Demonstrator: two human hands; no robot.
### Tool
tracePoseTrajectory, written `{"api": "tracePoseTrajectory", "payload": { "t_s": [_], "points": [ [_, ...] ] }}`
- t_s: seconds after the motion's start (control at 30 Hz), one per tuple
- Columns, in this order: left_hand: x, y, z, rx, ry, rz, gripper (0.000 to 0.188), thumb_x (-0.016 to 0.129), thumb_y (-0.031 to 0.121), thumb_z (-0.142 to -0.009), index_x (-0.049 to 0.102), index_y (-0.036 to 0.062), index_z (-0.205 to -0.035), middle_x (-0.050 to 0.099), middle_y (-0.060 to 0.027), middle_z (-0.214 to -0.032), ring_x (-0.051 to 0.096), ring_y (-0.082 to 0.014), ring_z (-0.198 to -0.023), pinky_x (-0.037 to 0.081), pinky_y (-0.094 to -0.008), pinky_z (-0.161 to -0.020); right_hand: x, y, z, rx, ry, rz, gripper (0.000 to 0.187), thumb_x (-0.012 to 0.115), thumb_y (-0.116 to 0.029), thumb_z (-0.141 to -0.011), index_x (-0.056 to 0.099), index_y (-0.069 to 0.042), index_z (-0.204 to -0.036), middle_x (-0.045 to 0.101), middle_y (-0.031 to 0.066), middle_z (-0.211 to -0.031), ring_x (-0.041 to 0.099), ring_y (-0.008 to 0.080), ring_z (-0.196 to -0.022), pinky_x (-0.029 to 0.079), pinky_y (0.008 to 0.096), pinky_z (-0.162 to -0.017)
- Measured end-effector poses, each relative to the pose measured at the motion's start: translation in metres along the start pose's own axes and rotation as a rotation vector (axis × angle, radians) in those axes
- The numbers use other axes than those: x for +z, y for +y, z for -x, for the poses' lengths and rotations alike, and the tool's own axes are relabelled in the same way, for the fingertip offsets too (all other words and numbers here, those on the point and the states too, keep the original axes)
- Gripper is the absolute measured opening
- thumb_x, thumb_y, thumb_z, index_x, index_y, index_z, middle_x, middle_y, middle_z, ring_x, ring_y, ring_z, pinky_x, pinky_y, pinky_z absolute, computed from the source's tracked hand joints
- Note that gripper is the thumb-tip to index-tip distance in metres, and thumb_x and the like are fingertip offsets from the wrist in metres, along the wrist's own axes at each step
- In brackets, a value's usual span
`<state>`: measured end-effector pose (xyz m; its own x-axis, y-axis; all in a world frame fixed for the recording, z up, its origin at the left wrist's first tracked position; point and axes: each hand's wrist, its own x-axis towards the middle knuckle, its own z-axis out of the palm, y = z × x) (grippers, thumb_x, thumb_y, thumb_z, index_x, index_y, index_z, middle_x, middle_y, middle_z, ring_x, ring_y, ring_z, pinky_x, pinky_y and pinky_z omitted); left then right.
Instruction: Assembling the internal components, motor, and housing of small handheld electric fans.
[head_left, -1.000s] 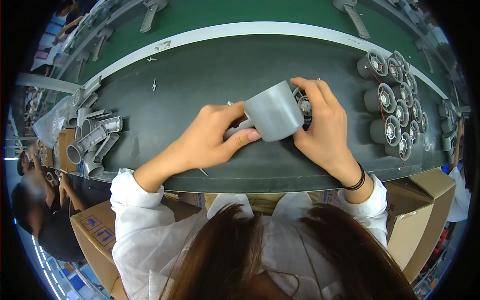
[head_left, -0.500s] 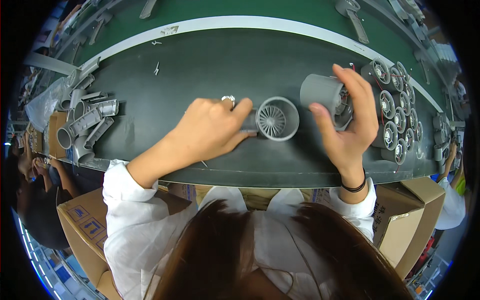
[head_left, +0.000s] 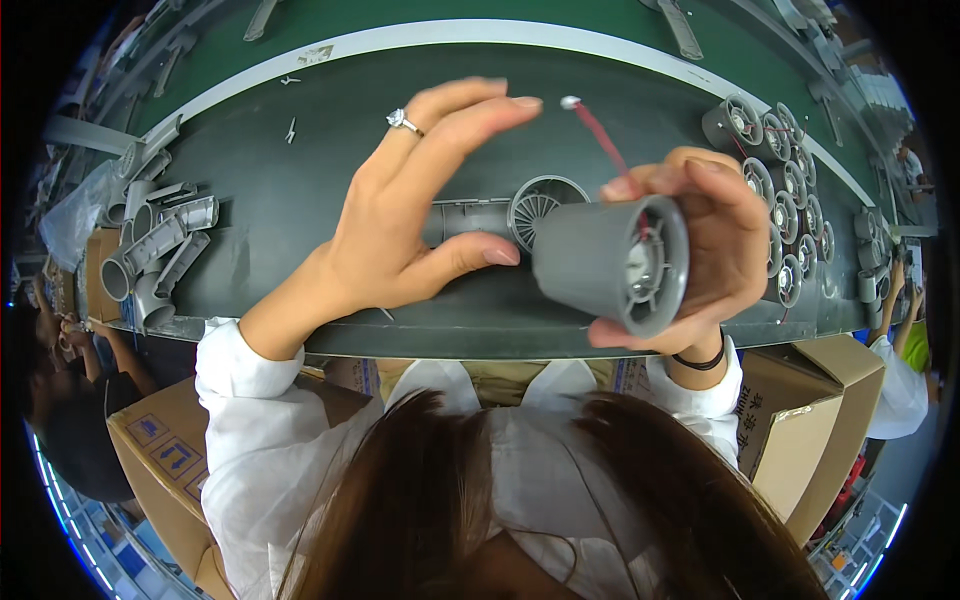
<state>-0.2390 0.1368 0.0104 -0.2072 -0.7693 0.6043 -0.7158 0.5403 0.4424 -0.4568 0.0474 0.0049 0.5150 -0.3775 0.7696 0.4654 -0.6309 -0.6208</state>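
A grey cylindrical fan housing (head_left: 585, 255) is gripped in my right hand (head_left: 715, 235), tilted so its open end with the motor and spokes faces right. A red wire (head_left: 601, 136) with a small white connector rises from it, near my right fingertips. Behind the housing, a grey plastic shell with a round grille (head_left: 533, 212) and a trough-like handle (head_left: 470, 217) lies on the dark work surface, partly covered. My left hand (head_left: 410, 215), wearing a ring, is raised over that handle with thumb and fingers spread, and holds nothing.
Several fan housings with red wires (head_left: 790, 185) stand grouped at the right. Grey handle shells (head_left: 165, 245) are piled at the left beside a clear plastic bag (head_left: 78, 215). Small grey scraps (head_left: 291, 130) lie farther back. Cardboard boxes (head_left: 150, 440) flank me, and other people work at both sides.
My left hand has let go of the handled shell and lifted with fingers spread. My right hand has brought the fan housing left and nearer, turning it; its red wire now stands up.
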Motion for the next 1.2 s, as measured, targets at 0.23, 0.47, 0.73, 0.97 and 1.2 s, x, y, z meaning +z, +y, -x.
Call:
{"api": "tracePoseTrajectory", "payload": {
  "t_s": [0.23, 0.47, 0.73, 0.97, 1.2],
  "points": [
    [0.007, 0.022, -0.006, -0.198, -0.089, 0.711, 0.053, 0.068, 0.025, -0.081, 0.051, -0.0013, -0.124, 0.063, -0.0153, -0.107, 0.063, -0.0248, -0.095, 0.048, -0.0336, -0.085, 0.008, -0.006, 0.002, -0.008, -0.231, -0.060, 0.087, 0.084, -0.009, -0.060, 0.034, 0.006, -0.130, 0.050, 0.0194, -0.104, 0.061, 0.0312, -0.091, 0.051, 0.0446, -0.086],
    [0.011, 0.042, -0.002, -0.407, 0.041, 0.722, 0.020, 0.062, 0.000, -0.085, 0.064, -0.0049, -0.104, 0.068, -0.0153, -0.090, 0.066, -0.0134, -0.078, 0.051, -0.0220, -0.067, -0.001, -0.002, -0.003, -0.026, -0.269, -0.047, 0.074, 0.071, -0.012, -0.064, 0.038, 0.007, -0.127, 0.050, 0.0199, -0.108, 0.056, 0.0333, -0.103, 0.036, 0.0474, -0.101],
    [0.014, 0.050, -0.001, -0.222, 0.271, 0.226, 0.006, 0.070, -0.003, -0.073, 0.068, -0.0045, -0.079, 0.069, -0.0174, -0.087, 0.067, -0.0171, -0.071, 0.053, -0.0244, -0.058, 0.011, -0.003, 0.002, 0.162, -0.149, 0.083, 0.072, 0.070, -0.003, -0.064, 0.039, 0.009, -0.128, 0.047, 0.0238, -0.123, 0.050, 0.0338, -0.114, 0.038, 0.0428, -0.099],
    [0.017, 0.046, 0.003, -0.224, 0.304, 0.303, 0.003, 0.068, -0.004, -0.075, 0.066, -0.0048, -0.076, 0.068, -0.0189, -0.096, 0.063, -0.0152, -0.066, 0.052, -0.0247, -0.058, 0.017, -0.001, 0.011, 0.155, 0.018, 0.075, 0.062, 0.077, 0.003, -0.065, 0.043, 0.007, -0.117, 0.049, 0.0275, -0.120, 0.053, 0.0359, -0.112, 0.043, 0.0440, -0.096],
    [0.015, 0.045, 0.009, -0.449, 0.263, 0.834, 0.008, 0.062, -0.003, -0.084, 0.057, -0.0080, -0.080, 0.061, -0.0214, -0.114, 0.059, -0.0112, -0.083, 0.051, -0.0262, -0.072, 0.008, -0.001, 0.009, 0.045, -0.054, 0.210, 0.051, 0.076, 0.005, -0.066, 0.047, 0.005, -0.108, 0.046, 0.0346, -0.120, 0.055, 0.0413, -0.108, 0.046, 0.0472, -0.092]
  ]
}}
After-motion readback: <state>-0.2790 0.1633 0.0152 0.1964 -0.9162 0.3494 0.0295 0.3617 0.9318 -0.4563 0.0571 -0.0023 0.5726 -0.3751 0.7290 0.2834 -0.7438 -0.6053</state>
